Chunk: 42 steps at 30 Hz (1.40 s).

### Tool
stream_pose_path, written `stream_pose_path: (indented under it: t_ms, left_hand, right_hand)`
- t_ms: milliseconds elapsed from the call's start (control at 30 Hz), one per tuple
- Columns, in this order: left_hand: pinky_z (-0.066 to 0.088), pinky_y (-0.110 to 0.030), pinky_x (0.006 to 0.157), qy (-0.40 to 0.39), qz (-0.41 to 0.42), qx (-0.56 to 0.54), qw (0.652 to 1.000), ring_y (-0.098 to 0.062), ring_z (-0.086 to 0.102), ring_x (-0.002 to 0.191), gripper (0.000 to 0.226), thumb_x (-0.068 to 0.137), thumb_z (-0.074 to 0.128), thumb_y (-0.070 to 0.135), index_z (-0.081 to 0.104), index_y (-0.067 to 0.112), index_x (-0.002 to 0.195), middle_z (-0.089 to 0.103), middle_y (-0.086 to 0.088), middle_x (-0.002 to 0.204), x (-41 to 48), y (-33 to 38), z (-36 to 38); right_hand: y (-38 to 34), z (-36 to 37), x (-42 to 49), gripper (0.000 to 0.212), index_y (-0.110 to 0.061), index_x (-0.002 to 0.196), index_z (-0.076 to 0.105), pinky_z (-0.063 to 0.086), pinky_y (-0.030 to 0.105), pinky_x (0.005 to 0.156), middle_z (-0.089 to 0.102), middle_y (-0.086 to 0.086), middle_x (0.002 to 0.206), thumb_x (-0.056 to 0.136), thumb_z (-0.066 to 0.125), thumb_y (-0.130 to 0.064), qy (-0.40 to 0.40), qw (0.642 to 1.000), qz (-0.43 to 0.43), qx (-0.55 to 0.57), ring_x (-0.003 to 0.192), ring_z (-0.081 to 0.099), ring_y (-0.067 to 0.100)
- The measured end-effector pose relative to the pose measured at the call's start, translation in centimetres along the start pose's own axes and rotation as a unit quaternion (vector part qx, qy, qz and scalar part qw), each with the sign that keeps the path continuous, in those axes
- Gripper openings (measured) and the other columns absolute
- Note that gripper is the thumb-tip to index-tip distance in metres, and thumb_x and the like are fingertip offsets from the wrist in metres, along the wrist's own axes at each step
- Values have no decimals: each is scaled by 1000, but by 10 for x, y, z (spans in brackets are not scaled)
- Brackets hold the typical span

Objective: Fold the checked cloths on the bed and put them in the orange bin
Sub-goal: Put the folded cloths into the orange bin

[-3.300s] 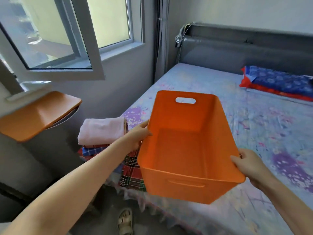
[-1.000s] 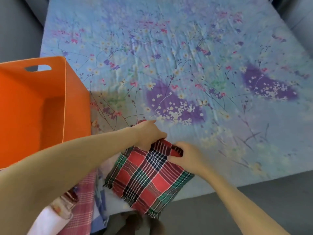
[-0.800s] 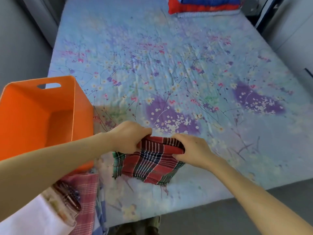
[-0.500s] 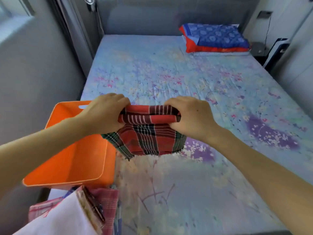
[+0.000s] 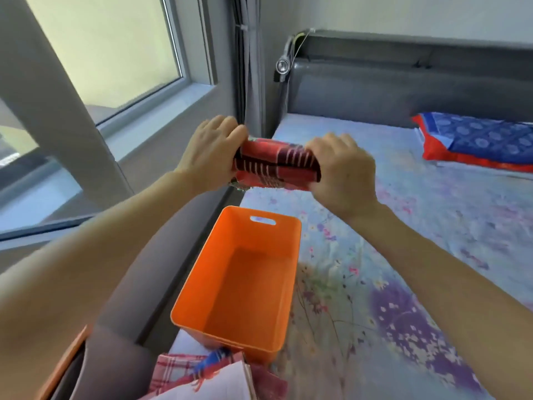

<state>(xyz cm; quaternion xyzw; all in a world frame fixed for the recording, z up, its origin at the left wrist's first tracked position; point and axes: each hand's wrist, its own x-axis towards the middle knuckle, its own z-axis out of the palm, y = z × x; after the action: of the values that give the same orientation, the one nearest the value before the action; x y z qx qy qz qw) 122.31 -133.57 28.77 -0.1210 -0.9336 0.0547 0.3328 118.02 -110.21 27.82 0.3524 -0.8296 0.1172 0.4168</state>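
Cloth: we hold the red checked cloth (image 5: pixel 274 166) bunched in the air, above and beyond the orange bin (image 5: pixel 285 238), which sits at the bed's (image 5: pixel 432 226) left edge.
Hands: our left hand (image 5: pixel 210 157) and right hand (image 5: pixel 343 174) both grip it, fingers curled over its two ends.
Handling: we judge it light, soft and floppy; best held by its edges or corners, since folds slip loose.
Waiting: more checked cloths (image 5: pixel 184 370) lie piled by the bin's near end.

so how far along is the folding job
Nothing done: the orange bin holds no cloth yet. In hand: left hand and right hand grip one red checked cloth, held up. Left: folding it, binning it, then the cloth pile at the near edge.
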Motion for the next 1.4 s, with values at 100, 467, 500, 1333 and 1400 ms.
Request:
stream_pose_path:
  t_ms: [100,467,500,1333,1400]
  left_hand:
    - [43,-39,69,-80,38,30,996,-30,56,77,19,73,59,15,52,13,91,59,-9,87,-88,2,53]
    - [50,-24,75,-461,-124,-67,876,-16,60,92,21,83,67,19,66,23,104,62,2,99,-262,73,184]
    - [48,-26,79,-458,-135,-77,875,-17,57,97,24,87,61,16,62,21,111,60,1,105,-259,74,187]
    - [42,-34,82,-577,-117,-107,801,-27,39,117,48,91,50,39,40,24,136,40,-7,133,-265,98,230]
    - [44,-41,94,-685,-115,-88,714,-37,23,136,74,86,53,57,21,29,147,22,-13,150,-276,104,252]
  right_hand:
    - [-48,55,-94,38,-8,91,55,31,34,58,56,9,80,55,67,-10,-49,998,-43,-3,72,47,29]
    - [-144,199,-282,26,-17,61,58,44,29,42,54,6,60,47,78,-7,-518,855,-11,26,53,56,24]
    - [-146,203,-279,30,-15,61,58,44,28,39,54,8,59,44,79,-2,-527,849,27,35,51,56,25]
    - [-130,265,-243,55,-5,142,30,49,32,81,48,17,134,90,50,-4,-721,669,179,0,116,54,29]
    - [-120,294,-249,77,-7,150,-3,49,29,66,41,24,138,91,47,-3,-718,642,269,-16,110,57,28]
